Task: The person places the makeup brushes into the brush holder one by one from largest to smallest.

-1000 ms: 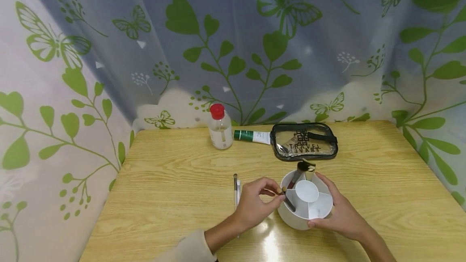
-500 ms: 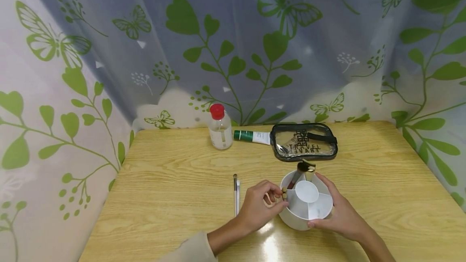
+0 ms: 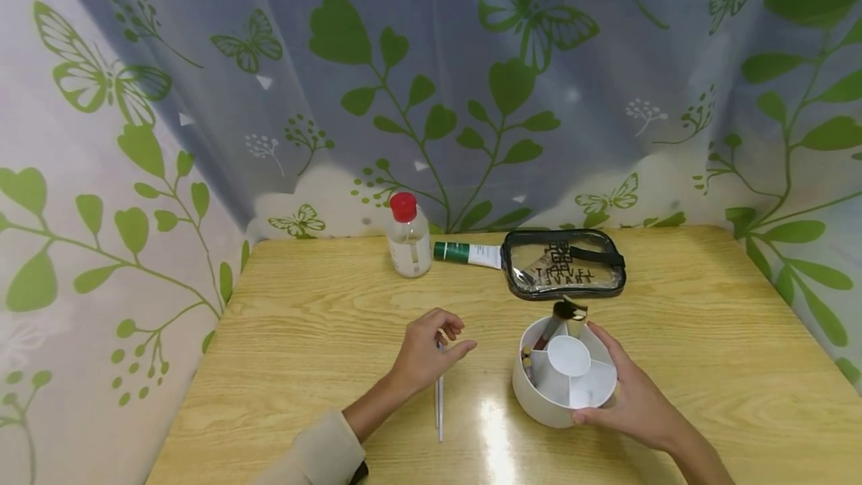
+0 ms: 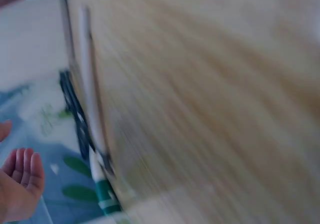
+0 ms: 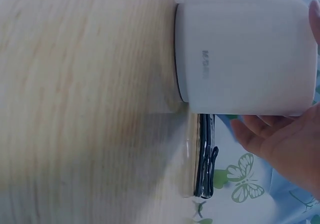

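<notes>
The right hand (image 3: 633, 399) holds the caddy (image 3: 547, 409) at its right side, thumb at the near wall and fingers curled round the far side, probably to steady it. The caddy appears to stand upright on the table (image 3: 303, 305). Its compartments seem to keep things sorted: a brush (image 3: 551, 329) leans in the far-left one, bristles up and past the rim, while the yellow-tipped sticks (image 3: 527, 359) rest against the outer wall in the near-left one. A gold piece (image 3: 575, 313) rises at the far side; which compartment holds it I cannot tell. The near-right compartment shows its floor.

The left hand (image 3: 424, 350) hovers over the far ends of two rods (image 3: 441, 410), fingers loosely bent, thumb spread well away, with nothing visible in its grasp. The rods lie side by side, pointing from near to far, handy to that hand.

Bare wood lies between the rods and the caddy, giving sideways room, though the rim and dividers leave each compartment narrow. Along the far edge, by the curtain (image 3: 431, 96), the bottle (image 3: 409, 249), tube (image 3: 465, 253) and pouch (image 3: 564, 264) form a row; the pouch lies just beyond the brush. The table's near edge is out of view.
</notes>
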`<control>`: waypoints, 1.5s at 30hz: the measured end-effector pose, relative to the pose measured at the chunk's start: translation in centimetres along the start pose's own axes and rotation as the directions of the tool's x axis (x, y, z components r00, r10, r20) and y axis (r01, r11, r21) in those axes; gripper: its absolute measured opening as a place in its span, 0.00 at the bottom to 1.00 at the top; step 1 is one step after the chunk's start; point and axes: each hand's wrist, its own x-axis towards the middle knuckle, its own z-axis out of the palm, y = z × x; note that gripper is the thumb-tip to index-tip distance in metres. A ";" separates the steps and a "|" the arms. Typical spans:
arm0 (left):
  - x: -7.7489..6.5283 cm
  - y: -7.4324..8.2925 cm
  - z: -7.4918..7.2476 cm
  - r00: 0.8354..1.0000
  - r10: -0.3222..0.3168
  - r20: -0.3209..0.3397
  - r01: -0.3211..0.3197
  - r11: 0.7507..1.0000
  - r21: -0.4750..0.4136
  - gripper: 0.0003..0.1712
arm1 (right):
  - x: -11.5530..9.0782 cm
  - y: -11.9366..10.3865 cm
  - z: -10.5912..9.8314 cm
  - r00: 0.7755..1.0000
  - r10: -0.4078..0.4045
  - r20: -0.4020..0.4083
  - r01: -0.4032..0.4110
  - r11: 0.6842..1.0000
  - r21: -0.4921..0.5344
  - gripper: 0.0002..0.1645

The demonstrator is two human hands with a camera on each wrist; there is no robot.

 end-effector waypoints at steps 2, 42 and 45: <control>0.3 -1.1 -0.8 1.000 -0.017 -0.017 0.018 0.999 0.040 0.13 | -0.1 0.0 -0.2 1.000 -0.002 0.003 0.002 1.000 -0.017 0.72; 1.1 -3.4 -2.1 0.849 -0.489 0.199 0.390 0.836 0.387 0.27 | -0.5 1.1 0.2 0.998 0.000 -0.055 -0.001 1.000 -0.028 0.67; 1.1 -3.5 -2.4 0.842 -0.494 0.217 0.395 0.838 0.376 0.27 | -0.4 1.1 0.3 0.998 -0.004 -0.057 0.002 0.999 -0.032 0.67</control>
